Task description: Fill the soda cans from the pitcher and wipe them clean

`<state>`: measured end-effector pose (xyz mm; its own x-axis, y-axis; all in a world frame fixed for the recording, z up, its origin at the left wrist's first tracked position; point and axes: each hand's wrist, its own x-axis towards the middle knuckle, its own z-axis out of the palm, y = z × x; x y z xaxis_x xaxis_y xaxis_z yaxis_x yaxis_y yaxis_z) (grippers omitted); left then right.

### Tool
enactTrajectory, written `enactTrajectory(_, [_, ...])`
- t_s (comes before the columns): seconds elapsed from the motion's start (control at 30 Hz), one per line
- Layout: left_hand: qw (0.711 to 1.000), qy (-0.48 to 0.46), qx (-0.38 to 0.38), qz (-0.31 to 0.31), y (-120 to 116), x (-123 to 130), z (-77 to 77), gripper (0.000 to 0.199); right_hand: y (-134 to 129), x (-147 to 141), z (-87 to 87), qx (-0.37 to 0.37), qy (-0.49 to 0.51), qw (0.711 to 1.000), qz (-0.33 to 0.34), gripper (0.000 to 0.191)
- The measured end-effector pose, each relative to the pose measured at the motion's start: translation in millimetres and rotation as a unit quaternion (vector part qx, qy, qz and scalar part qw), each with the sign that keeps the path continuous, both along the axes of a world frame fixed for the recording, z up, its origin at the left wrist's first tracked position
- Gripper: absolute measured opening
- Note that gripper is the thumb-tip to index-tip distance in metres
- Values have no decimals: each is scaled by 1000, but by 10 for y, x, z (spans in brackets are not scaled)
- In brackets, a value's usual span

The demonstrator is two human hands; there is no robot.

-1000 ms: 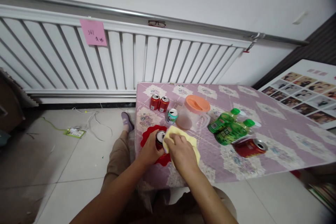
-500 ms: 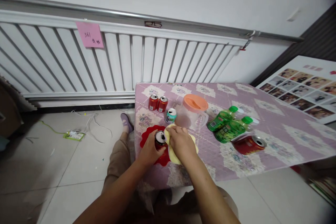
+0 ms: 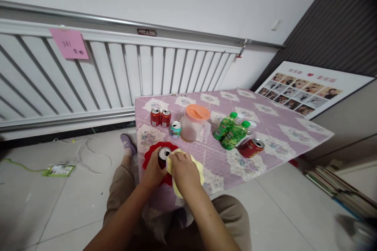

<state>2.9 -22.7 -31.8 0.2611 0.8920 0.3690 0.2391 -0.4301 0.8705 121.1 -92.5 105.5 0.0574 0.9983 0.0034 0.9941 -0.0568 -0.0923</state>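
The left hand (image 3: 153, 170) curls round the dark can (image 3: 165, 153) over the red mat (image 3: 149, 154); the right hand (image 3: 185, 170) pinches the yellow cloth (image 3: 200, 169) at the can's right side; the cloth has shifted slightly nearer the person, so rubbing seems under way; the view has swung right, showing more photo board (image 3: 306, 86).

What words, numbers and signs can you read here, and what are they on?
"361": on the pink note on the radiator; the characters under it are too blurred to read.
Photo board: a red heart; the pinkish heading is too blurred.
Green bottles, teal can, red cans: printing too small and blurred.
Can in the left hand: no readable word.
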Motion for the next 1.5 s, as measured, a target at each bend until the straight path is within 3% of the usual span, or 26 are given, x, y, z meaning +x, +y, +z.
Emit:
enactTrajectory(0.2, [998,9,-44,36,12,23,82,75,-12,-97,48,-22,12,999,-36,29])
enactTrajectory(0.37, [999,37,-4,31,61,16,85,96,2,-91,61,0,13,999,-34,29])
enactTrajectory(0.53, [997,58,-32,-44,138,-90,141,93,30,-47,77,0,8,1000,-24,26])
enactTrajectory(0.67, [978,83,-101,-165,246,-275,388,86,42,-31,83,-2,9,1000,-14,26])
enactTrajectory(0.8, [965,96,-133,-206,322,-378,620,78,56,-7,49,-3,3,1000,-10,29])
enactTrajectory(0.9, [967,75,-131,-204,321,-363,642,76,68,23,9,5,2,1000,-1,29])
enactTrajectory(1.0, [972,61,-124,-190,288,-326,568,74,67,44,-14,10,4,1000,11,30])
enactTrajectory(1.33, [994,69,-63,-51,136,-177,335,63,58,50,17,-1,-21,999,27,35])
enactTrajectory(1.5, [994,53,-92,-30,39,-113,310,63,81,52,47,-20,-30,999,25,35])
